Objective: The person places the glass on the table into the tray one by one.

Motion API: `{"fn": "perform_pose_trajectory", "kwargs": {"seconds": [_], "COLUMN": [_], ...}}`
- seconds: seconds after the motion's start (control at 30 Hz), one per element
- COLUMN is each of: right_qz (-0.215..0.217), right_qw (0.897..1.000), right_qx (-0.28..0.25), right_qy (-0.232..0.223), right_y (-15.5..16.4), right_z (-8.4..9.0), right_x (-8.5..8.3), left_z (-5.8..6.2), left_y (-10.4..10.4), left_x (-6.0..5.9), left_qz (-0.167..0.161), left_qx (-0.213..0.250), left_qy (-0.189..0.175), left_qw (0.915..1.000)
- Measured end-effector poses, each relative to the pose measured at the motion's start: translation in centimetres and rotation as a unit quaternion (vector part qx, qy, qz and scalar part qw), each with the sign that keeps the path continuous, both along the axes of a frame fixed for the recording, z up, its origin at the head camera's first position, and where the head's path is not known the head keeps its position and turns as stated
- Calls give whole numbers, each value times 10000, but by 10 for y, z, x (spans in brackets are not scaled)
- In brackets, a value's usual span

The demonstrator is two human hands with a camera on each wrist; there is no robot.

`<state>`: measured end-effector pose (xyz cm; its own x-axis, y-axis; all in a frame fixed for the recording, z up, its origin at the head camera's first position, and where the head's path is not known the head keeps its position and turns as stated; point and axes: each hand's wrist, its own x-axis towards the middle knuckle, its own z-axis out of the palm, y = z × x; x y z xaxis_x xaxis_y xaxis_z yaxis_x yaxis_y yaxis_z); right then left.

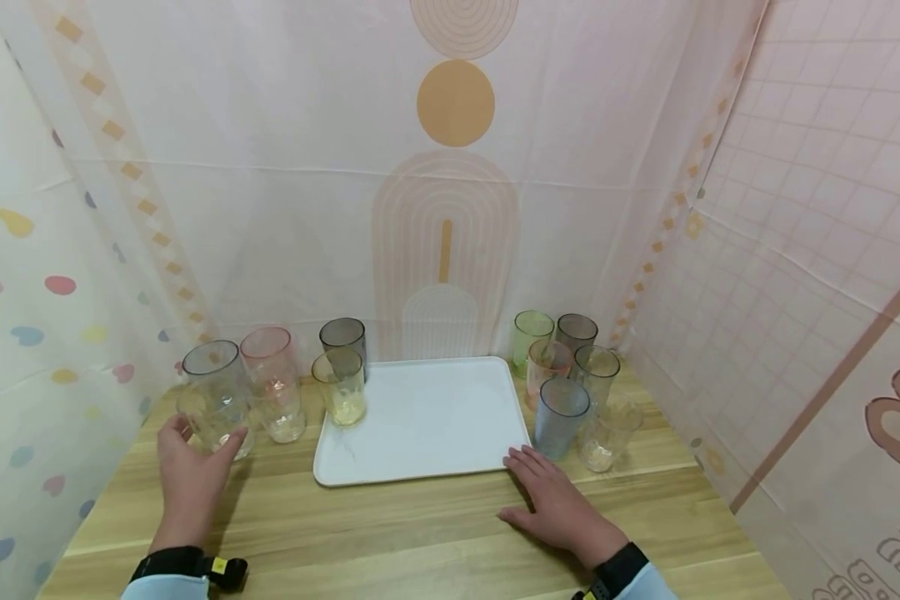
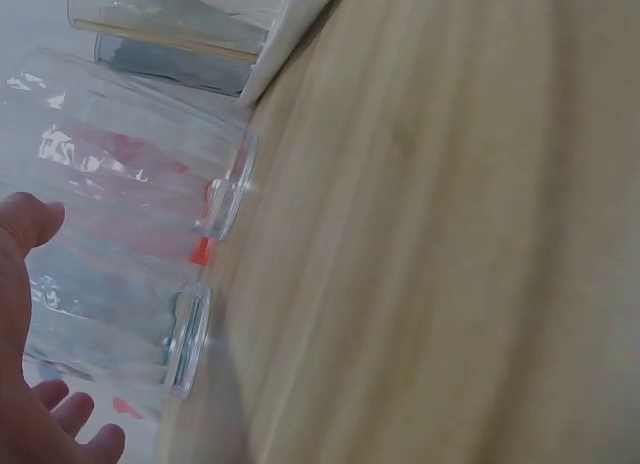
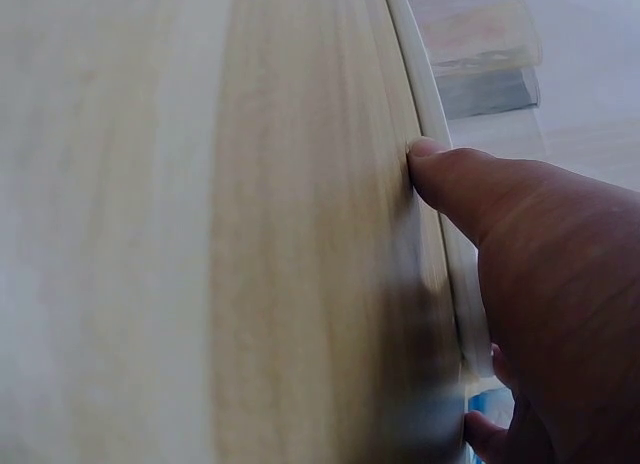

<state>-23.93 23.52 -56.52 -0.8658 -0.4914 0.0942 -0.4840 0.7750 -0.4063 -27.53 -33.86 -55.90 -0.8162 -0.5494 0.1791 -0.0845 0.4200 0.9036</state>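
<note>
My left hand [image 1: 193, 475] is spread around the near side of a clear glass [image 1: 228, 429] at the left of the table. In the left wrist view its thumb and fingertips stand apart on either side of that glass [image 2: 110, 309]. Close by are a second clear glass [image 1: 285, 421], a pink glass [image 1: 266, 346] and a grey-rimmed glass [image 1: 212, 375]. My right hand [image 1: 558, 508] rests at the front right corner of a white tray [image 1: 435, 425], fingertips right at its edge. A pale yellow glass [image 1: 345, 404] stands on the tray's left side.
A dark grey glass [image 1: 352, 333] stands behind the yellow one. Right of the tray are several glasses, among them a green one [image 1: 528, 333], a blue one [image 1: 558, 425] and a clear one [image 1: 600, 450]. Patterned cloth [image 1: 292, 233] hangs behind the wooden table [image 1: 390, 533].
</note>
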Motion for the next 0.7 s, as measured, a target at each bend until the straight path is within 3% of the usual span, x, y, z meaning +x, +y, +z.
{"fn": "perform_pose_trajectory", "kwargs": {"seconds": [0.43, 0.7], "right_qz": [18, 0], "right_qw": [10000, 10000], "right_qx": [-50, -74], "right_qy": [16, 6], "right_y": [0, 0], "right_z": [-2, 0], "right_x": [0, 1], "left_z": [1, 5], "left_y": [-2, -1], "left_x": [-5, 2], "left_qz": [-72, -231], "left_qx": [-108, 8], "left_qy": [-250, -500], "left_qw": [9996, 9985]}}
